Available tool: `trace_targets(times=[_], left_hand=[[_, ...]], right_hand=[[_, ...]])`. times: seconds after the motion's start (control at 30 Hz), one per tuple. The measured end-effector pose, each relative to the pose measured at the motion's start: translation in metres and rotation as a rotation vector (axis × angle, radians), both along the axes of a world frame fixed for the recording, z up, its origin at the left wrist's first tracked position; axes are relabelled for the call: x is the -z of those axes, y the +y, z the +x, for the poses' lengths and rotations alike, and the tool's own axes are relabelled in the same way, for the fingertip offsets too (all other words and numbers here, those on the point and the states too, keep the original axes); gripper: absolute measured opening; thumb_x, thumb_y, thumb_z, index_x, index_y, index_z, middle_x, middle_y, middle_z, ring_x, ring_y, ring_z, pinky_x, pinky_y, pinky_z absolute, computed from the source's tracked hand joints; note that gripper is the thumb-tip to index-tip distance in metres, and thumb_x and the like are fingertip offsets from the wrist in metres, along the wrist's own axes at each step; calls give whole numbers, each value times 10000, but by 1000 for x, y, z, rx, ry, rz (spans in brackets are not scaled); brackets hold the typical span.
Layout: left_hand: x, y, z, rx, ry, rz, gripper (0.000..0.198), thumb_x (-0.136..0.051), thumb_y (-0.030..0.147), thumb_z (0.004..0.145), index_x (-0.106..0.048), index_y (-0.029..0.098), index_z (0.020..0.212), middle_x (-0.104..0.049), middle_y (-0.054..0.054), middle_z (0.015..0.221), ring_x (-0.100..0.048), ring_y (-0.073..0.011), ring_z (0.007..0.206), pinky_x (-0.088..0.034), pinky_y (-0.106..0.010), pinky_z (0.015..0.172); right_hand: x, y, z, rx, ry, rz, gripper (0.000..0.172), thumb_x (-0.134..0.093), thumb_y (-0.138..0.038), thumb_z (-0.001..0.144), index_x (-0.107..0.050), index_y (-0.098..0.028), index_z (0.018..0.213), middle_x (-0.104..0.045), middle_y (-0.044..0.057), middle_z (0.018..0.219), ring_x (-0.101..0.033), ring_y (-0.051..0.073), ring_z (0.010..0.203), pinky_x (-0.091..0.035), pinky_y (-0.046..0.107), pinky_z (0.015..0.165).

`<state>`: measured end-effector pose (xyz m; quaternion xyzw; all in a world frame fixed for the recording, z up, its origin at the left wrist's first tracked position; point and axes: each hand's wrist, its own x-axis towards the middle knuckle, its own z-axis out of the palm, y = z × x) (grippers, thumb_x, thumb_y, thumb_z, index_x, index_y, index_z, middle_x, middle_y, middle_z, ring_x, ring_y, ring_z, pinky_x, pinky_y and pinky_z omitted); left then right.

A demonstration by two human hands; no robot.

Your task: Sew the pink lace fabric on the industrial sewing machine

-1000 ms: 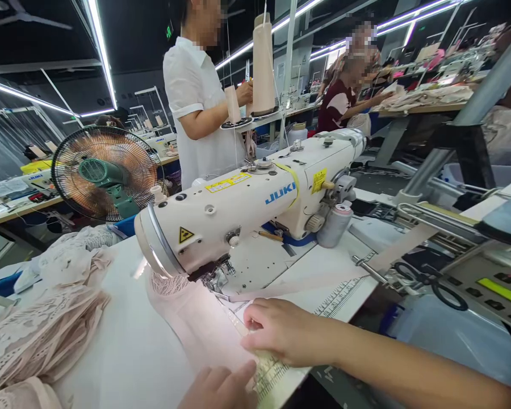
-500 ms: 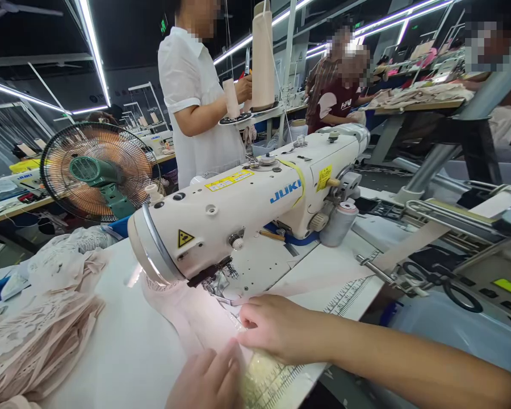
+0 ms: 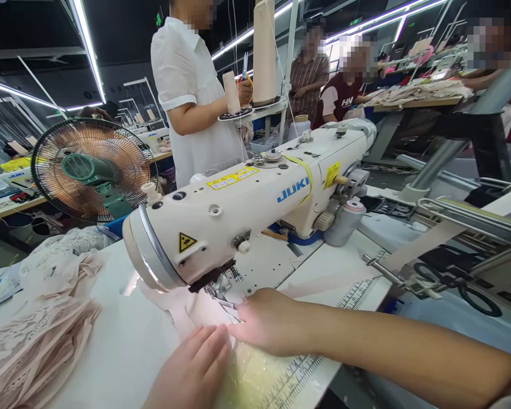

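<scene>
A white JUKI sewing machine (image 3: 238,210) stands before me, its head over the white table. Pale pink fabric (image 3: 202,312) lies under and in front of the needle area. My right hand (image 3: 266,324) is closed on the fabric's edge just right of the presser foot (image 3: 223,298), thumb toward my left hand. My left hand (image 3: 196,360) rests lower on the same fabric, fingers together and bent over it; its fingertips almost meet my right thumb. A pale strip of band (image 3: 336,281) runs along the table from the right toward my right hand.
Pink lace-trimmed pieces (image 3: 42,346) are heaped at left. A fan (image 3: 91,170) stands behind them. At right are a metal band guide (image 3: 402,275), black-handled scissors (image 3: 479,301) and a thread cone (image 3: 344,221). A person in white (image 3: 196,102) stands behind the machine holding scissors.
Both hands have shifted slightly left and up in view, with the fabric drawn further in beneath the machine. Less fabric shows in front, and the left hand is more fully in view.
</scene>
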<state>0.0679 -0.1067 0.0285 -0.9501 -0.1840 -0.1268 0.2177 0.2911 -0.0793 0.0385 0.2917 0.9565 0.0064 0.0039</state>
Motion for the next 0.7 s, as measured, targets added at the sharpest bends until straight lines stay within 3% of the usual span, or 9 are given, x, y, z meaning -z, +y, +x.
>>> trace_targets(times=[0.23, 0.43, 0.53, 0.63, 0.7], left_hand=[[-5, 15, -11, 22, 53, -24, 332, -361, 135, 932, -629, 150, 1128, -673, -71, 1164, -626, -191, 1050, -543, -300, 908], [-5, 27, -18, -11, 42, -38, 354, -338, 106, 934, -636, 152, 1121, -670, -70, 1172, -630, -192, 1045, -551, -299, 891], [-4, 32, -21, -23, 13, -109, 361, -365, 117, 924, -595, 173, 1197, -664, -79, 1182, -623, -197, 1058, -555, -306, 884], [-4, 38, -23, -33, -7, -166, 379, -377, 117, 913, -571, 189, 1230, -659, -80, 1188, -624, -203, 1056, -565, -315, 865], [-5, 43, -24, -34, -11, -183, 375, -383, 117, 908, -578, 190, 1220, -657, -78, 1192, -619, -204, 1062, -563, -313, 865]], right_hand=[[-11, 3, -10, 61, -147, -73, 256, -515, -94, 753, -555, -196, 984, -592, 23, 644, -485, 159, 505, -202, 267, 435], [-19, 2, -22, 166, -189, -124, 387, -533, -70, 738, -550, -160, 1114, -647, 72, 790, -591, 217, 642, -283, 289, 454], [-22, 2, -31, 207, -244, -133, 553, -588, -73, 707, -504, -121, 1251, -661, 112, 859, -618, 258, 686, -340, 314, 458], [-16, 4, -39, 218, -316, -182, 778, -637, -67, 640, -390, -71, 1378, -670, 136, 883, -609, 274, 643, -366, 345, 443], [-6, 5, -44, 248, -202, -161, 796, -664, -65, 572, -456, -85, 1339, -677, 142, 921, -608, 281, 638, -372, 354, 445]])
